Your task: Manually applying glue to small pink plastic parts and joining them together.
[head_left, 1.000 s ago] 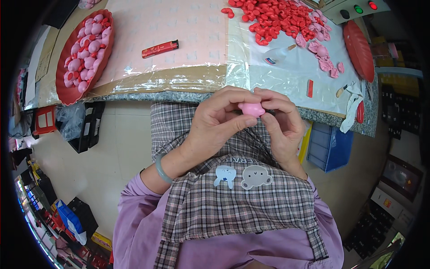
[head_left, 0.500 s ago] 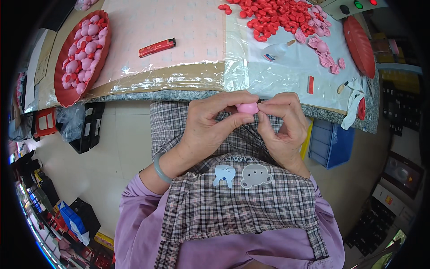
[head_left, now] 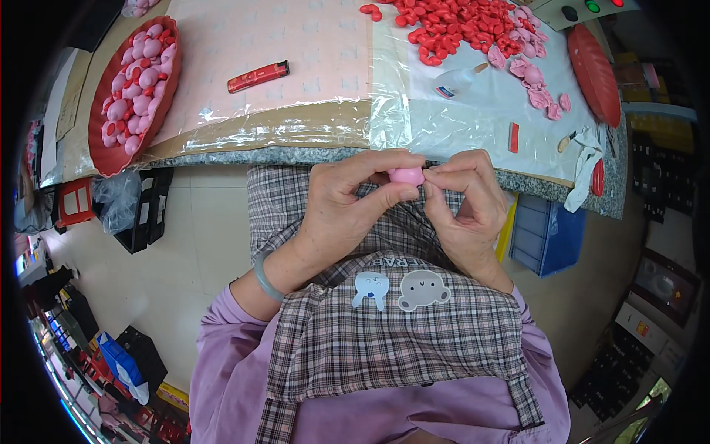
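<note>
Just in front of the table edge, my left hand (head_left: 347, 185) pinches a small glossy pink rounded piece (head_left: 406, 176) between thumb and fingers. Against the right side of that piece press the thumb and fingertips of my right hand (head_left: 467, 194); whether they hold a part of it is too small to make out. On the table beyond lie a heap of red curved pieces (head_left: 458, 29) and, beside it, several crumpled pink pieces (head_left: 534, 78). A red scalloped tray (head_left: 111, 159) at the left holds pink and red pieces.
A red lighter (head_left: 258, 76) lies on the plastic-covered table (head_left: 296, 126). To the right are a clear glue bottle (head_left: 455, 81), a small red strip (head_left: 513, 138), a white cloth (head_left: 586, 170) and another red tray (head_left: 593, 74). Below the table stands a blue crate (head_left: 547, 237).
Both hands stay in nearly the same place. The pink piece has shifted very slightly to the left between the fingers.
</note>
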`<state>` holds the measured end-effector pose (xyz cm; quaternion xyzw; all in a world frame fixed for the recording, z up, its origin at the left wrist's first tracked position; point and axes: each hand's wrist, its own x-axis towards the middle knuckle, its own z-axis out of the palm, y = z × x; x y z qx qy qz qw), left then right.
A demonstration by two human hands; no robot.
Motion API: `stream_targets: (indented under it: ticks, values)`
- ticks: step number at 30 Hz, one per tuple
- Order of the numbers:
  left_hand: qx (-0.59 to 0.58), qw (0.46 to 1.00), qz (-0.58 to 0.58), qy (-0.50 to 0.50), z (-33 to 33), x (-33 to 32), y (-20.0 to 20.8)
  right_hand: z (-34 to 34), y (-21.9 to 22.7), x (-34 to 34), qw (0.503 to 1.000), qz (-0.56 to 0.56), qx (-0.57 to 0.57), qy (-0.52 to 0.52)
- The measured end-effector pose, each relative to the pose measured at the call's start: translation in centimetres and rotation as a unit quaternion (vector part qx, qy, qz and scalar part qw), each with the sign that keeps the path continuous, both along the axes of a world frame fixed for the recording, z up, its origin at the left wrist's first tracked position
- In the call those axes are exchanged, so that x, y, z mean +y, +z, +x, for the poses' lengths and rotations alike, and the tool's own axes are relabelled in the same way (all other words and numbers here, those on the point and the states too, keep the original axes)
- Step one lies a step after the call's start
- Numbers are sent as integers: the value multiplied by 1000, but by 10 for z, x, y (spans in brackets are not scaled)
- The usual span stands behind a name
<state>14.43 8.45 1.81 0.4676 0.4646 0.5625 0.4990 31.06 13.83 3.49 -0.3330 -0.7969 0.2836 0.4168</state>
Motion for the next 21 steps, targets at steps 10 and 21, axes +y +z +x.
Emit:
stream_targets:
  ticks: [10,21]
  values:
    - [10,1000,-1,6,1,0,-1,-3,-2,1,1000,13,13,-20]
    - [-33,999,-15,-8,1,2,-5,2,-2,5,1000,16,-15,-1]
